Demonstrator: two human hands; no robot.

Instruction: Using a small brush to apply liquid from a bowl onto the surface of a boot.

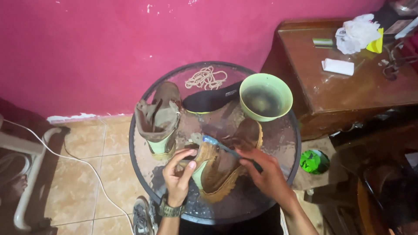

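Boots: two brown ones on the round worktop point(143, 174), plus one green bowl point(265, 96). One boot point(222, 167) lies at the near edge; left hand point(177, 174) grips its collar, right hand point(267, 174) grips a toothbrush point(226, 148) over it.

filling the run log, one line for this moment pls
left hand steadies brown boot | right hand holds toothbrush on boot | glass table

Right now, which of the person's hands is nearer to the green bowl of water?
The right hand. It holds a toothbrush just below the green bowl, on the same side of the round table. The left hand grips the brown boot farther to the left.
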